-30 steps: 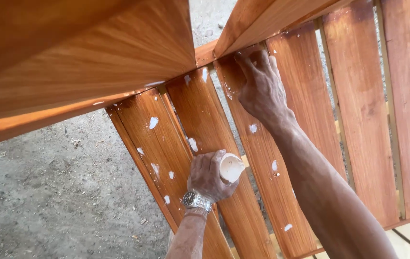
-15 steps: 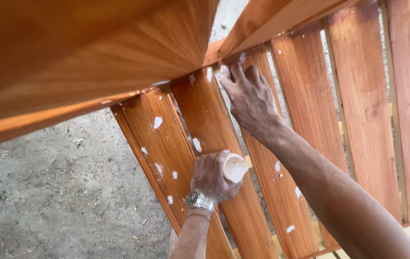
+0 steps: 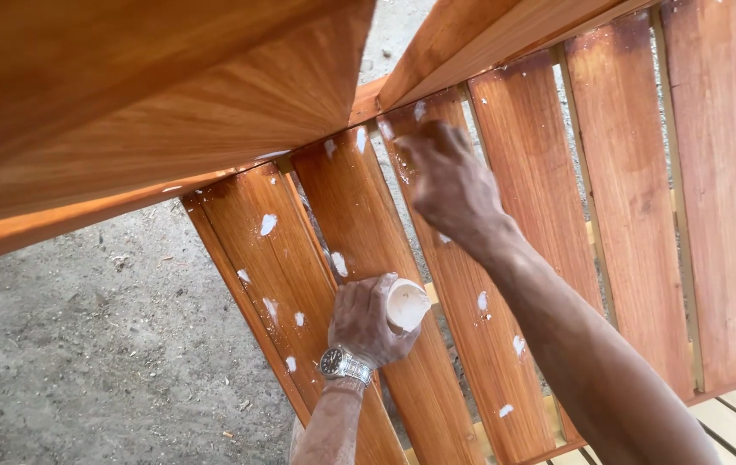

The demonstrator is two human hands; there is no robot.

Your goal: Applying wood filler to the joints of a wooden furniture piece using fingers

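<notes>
In the head view, the left hand point(image 3: 366, 320) is closed around a small white cup point(image 3: 406, 304), tilted open-side toward the slats to keep its pale filler within reach. The right hand point(image 3: 450, 181), fingers extended and loose, presses its fingertips against a reddish wooden slat point(image 3: 437, 284) near the top rail, where white filler dabs point(image 3: 267, 224) dot the boards.

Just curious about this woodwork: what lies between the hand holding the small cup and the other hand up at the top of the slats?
In the head view, between the left hand gripping the small white cup and the right hand lies a reddish-brown wooden slat dotted with white filler dabs.
</notes>
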